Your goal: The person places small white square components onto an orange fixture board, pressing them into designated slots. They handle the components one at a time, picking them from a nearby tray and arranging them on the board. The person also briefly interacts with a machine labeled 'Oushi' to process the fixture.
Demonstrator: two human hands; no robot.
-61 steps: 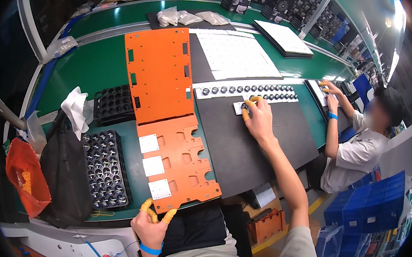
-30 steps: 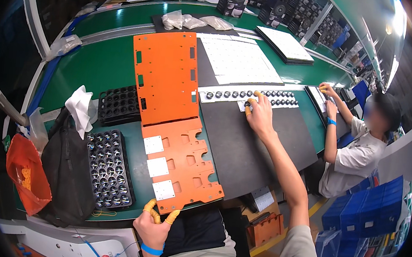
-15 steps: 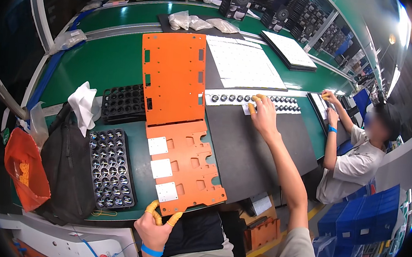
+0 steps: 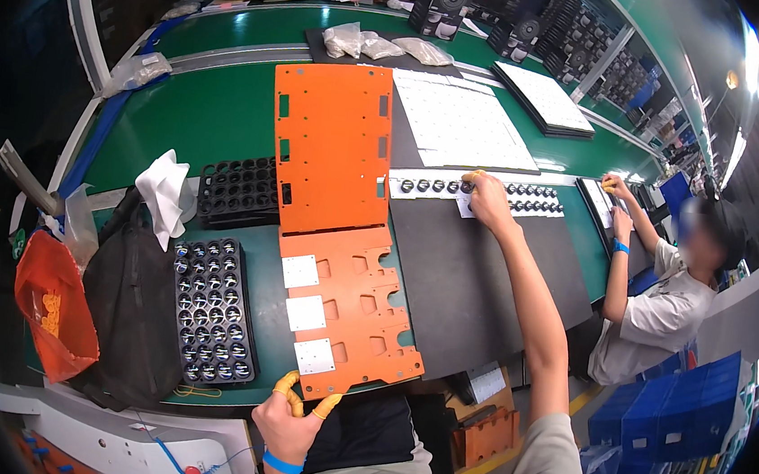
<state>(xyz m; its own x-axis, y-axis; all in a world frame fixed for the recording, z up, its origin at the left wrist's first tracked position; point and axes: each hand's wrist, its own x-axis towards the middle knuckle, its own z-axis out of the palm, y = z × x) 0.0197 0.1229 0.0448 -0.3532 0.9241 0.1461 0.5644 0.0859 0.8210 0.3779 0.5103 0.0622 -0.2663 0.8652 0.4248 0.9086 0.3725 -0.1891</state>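
Note:
My left hand [image 4: 287, 423], with yellow finger covers, grips the near edge of a hinged orange fixture [image 4: 363, 326] between thumb and fingers. The fixture's lid [image 4: 333, 152] stands open at the far side. Three white square plates [image 4: 306, 313] lie along the base's left side. My right hand [image 4: 491, 202] is closed at a white strip [image 4: 397, 187] bearing rows of small black round lens-like parts [image 4: 438, 186]. Its fingertips pinch one black round part [image 4: 467, 188]. A small white piece [image 4: 464, 206] shows just below those fingers; whether they touch it is unclear.
Left of the fixture lie a black tray [image 4: 213, 311] of shiny round parts, another black tray [image 4: 237, 190], a black bag [image 4: 134, 306] and an orange pouch [image 4: 53, 303]. A dark mat [image 4: 474, 290] lies right of it. A co-worker [image 4: 663, 298] works at the right.
My right hand's fingers have drawn together and down onto a black round part on the strip. My left hand stays at the fixture's near edge. The whole view has shifted slightly.

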